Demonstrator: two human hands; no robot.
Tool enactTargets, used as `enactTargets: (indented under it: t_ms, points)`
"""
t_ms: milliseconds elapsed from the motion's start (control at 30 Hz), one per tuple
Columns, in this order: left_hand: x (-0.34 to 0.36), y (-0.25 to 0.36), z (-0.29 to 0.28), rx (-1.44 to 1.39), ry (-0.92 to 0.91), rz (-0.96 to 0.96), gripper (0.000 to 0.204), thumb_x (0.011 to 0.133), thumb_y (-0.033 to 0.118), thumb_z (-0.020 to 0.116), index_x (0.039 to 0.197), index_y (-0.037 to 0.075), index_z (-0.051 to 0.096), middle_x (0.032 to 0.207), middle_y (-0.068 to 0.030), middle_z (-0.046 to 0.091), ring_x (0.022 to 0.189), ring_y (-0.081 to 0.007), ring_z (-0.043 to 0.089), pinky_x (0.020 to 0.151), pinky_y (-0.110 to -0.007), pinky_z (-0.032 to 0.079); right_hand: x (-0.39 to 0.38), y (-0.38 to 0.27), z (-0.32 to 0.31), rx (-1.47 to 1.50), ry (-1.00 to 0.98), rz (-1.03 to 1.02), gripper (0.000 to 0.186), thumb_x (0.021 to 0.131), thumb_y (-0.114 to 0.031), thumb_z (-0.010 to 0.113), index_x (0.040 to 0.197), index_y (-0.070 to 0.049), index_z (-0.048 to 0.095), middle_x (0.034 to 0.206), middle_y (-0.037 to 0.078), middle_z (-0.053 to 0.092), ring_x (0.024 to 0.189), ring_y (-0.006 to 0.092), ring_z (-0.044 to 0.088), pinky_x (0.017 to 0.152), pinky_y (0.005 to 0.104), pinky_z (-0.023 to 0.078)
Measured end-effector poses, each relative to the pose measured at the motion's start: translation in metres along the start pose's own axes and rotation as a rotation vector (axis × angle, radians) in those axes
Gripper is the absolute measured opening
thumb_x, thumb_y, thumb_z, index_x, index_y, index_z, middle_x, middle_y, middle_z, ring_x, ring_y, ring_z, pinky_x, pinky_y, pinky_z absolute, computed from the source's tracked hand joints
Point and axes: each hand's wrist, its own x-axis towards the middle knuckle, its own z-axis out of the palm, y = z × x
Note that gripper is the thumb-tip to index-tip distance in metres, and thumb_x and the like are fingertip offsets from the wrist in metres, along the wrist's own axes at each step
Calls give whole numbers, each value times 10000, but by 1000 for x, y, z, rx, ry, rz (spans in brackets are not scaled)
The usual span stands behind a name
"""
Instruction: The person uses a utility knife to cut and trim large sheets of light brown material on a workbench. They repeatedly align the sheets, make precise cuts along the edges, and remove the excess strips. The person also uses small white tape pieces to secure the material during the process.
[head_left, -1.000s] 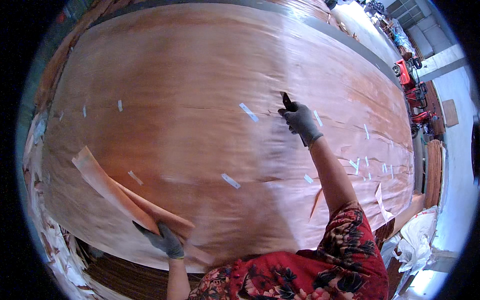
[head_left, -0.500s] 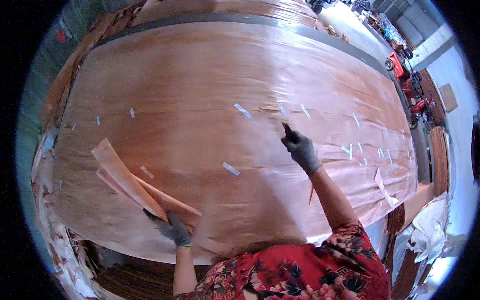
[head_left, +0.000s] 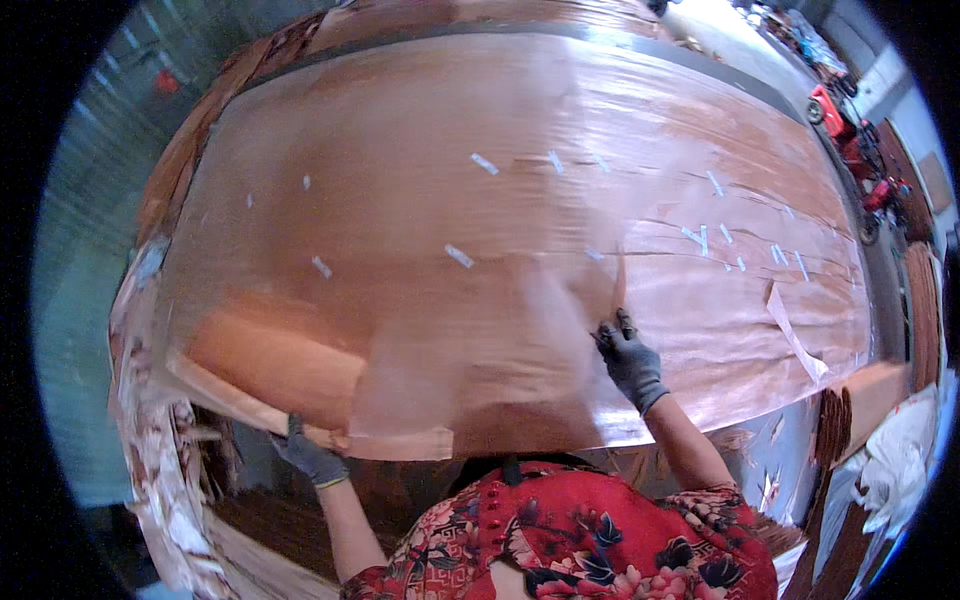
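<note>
A wide sheet of reddish-brown wood veneer (head_left: 430, 200) covers the stack in front of me, with short pale tape strips (head_left: 458, 257) stuck on it. My left hand (head_left: 312, 458), in a grey glove, is closed on a folded piece of veneer (head_left: 280, 350) at the near left edge; its thumb and fingers pinch the pale long border. My right hand (head_left: 630, 362), also gloved, rests low over the sheet right of centre. Its fingers are curled round a small dark tool (head_left: 603, 338), partly hidden by them. Beside the fingertips a thin brown sliver (head_left: 620, 280) stands up from the sheet.
A torn pale strip (head_left: 795, 335) lies on the sheet at right. Ragged veneer scraps (head_left: 140, 330) line the left side. White plastic sheeting (head_left: 885, 460) hangs near a brown stack at right. Red vehicles (head_left: 850, 140) stand beyond on the floor.
My left hand has drawn the veneer piece toward the near edge, and it now lies spread and lower. My right hand has moved nearer to me, beside the sliver. The view has shifted.
</note>
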Motion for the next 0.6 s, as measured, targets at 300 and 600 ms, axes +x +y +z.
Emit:
enactTargets:
  t_ms: [300,600]
  points:
    - [-85,60,-348,123,152,-71,345,822,137,549,1143,12,556,1072,-92,572,892,-241,561,795,-357,484,-62,-64,26,347,-203,-481,259,865,-235,568,1113,-158,565,1257,167,531,785,349,648,637,434,526]
    - [-167,46,-409,585,707,144,556,773,-7,531,1316,11,411,1199,-91,525,1025,-200,532,886,-326,439,-75,-114,38,312,-181,-584,235,871,-188,558,1060,-59,611,1095,148,618,881,330,626,720,405,516]
